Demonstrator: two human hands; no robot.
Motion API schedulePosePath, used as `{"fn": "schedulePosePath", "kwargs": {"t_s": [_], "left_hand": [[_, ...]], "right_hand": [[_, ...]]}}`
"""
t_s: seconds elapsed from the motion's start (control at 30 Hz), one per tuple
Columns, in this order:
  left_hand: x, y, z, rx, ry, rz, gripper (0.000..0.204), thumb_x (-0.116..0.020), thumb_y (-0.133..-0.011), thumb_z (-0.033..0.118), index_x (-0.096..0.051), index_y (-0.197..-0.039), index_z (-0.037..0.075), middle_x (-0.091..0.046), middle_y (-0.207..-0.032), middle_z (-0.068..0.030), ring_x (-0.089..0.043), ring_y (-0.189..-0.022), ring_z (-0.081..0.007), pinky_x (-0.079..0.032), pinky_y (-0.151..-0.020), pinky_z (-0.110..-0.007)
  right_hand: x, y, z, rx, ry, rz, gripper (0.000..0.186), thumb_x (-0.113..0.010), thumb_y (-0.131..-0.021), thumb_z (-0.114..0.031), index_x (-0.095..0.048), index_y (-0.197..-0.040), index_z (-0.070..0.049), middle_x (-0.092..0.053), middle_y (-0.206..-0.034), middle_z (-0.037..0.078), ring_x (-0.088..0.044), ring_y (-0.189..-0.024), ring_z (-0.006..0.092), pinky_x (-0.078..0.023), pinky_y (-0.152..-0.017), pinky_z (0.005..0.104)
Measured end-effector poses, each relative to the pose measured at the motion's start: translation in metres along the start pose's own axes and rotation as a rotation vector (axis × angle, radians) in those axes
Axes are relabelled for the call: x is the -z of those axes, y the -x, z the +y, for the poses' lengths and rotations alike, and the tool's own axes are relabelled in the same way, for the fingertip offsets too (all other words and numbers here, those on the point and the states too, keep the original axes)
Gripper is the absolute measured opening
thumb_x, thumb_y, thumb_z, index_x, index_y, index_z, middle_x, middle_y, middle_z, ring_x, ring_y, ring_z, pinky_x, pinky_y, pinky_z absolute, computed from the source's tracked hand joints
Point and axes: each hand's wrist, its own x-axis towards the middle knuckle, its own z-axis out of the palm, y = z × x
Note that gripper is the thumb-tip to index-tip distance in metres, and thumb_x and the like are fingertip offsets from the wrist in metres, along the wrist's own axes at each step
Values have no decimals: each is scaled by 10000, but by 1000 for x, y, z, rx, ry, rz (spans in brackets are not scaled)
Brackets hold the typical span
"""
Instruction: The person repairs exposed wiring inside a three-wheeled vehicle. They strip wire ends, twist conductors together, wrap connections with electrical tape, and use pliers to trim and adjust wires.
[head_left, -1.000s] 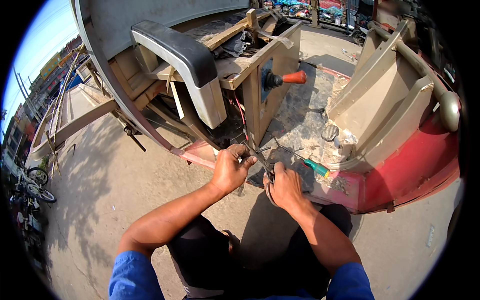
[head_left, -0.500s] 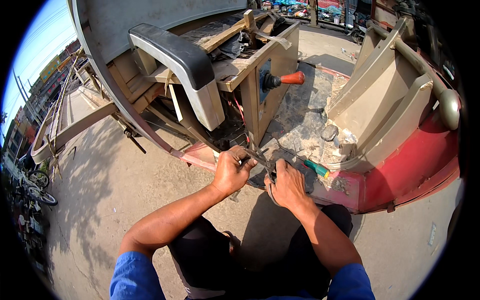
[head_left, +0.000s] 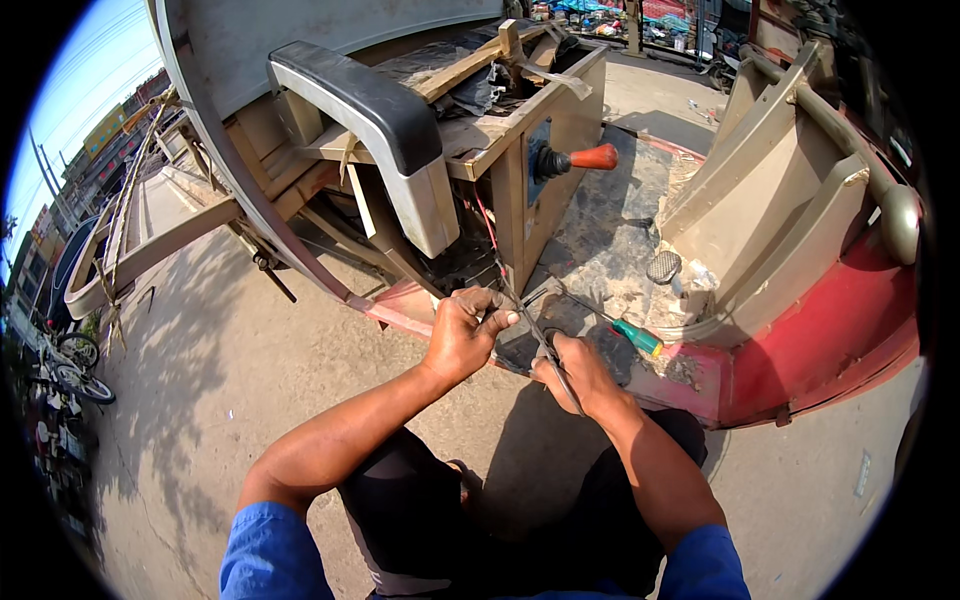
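Observation:
My left hand (head_left: 465, 330) is closed in a pinch, thumb against fingers, on a thin dark wire. A red wire (head_left: 487, 225) comes down beside the wooden box toward these fingers. My right hand (head_left: 582, 370) is closed around dark metal pliers (head_left: 569, 388), whose handle sticks out below the palm. The jaws are partly hidden and lie just right of my left fingertips. Beyond my right hand, a screwdriver (head_left: 636, 336) with a green and yellow handle rests on the dirty floor panel of the vehicle.
A beige box (head_left: 560, 205) bears a lever with a red knob (head_left: 594, 157). A black and grey armrest-shaped part (head_left: 425, 205) overhangs my left hand. To the right curve a red body panel (head_left: 825, 345) and a beige frame (head_left: 790, 235). Debris and a round metal piece (head_left: 663, 267) lie on the floor panel.
My right hand has turned and shifted slightly right and down, so the pliers now slant down to the right. My left hand stays in nearly the same place, still pinching.

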Motion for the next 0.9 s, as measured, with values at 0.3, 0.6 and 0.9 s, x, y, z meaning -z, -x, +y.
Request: {"fn": "schedulePosePath", "kwargs": {"t_s": [0.3,0.6,0.9], "left_hand": [[-4,0,9,-112,1,24,148,-716,-891,51,-595,-841,-17,-571,-711,-40,-501,-688,-82,-434,-615,-270],[-5,2,17,43,127,-62,105,-669,-934,67,-641,-892,-25,-624,-730,-32,-533,-693,-82,-461,-632,-260],[-4,1,17,145,241,-109,86,-647,-946,55,-662,-927,-27,-642,-779,1,-537,-722,-65,-460,-649,-247]], "right_hand": [[-3,1,2,-27,-275,-90,285,-598,-849,-245,-557,-769,26,-500,-563,60,-493,-538,152,-390,-533,359],[-1,-3,1,48,197,89,257,-635,-839,-162,-490,-838,50,-602,-709,279,-611,-710,474,-451,-629,520],[-5,-7,3,110,357,183,282,-640,-822,-148,-459,-879,60,-577,-718,302,-591,-666,497,-453,-624,541]]}}
